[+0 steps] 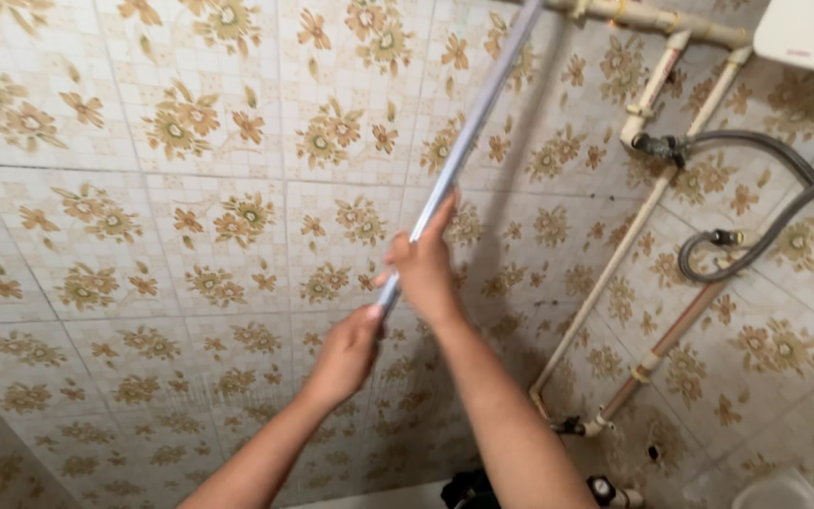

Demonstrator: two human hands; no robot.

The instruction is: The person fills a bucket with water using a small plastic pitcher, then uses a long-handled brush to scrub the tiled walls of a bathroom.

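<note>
- Left hand and right hand both clench a metal rod, left grip just below right.
- Rod slants up from the grips toward the pipes.
- Its top end is out of view, so progress can't be judged.

Wall: cream tiles with brown flower print, fills the view. Right side: two pale pipes run diagonally down the wall from a valve fitting. Grey hoses loop at far right. White appliance corner at top right. White basin edge at bottom right.
</note>
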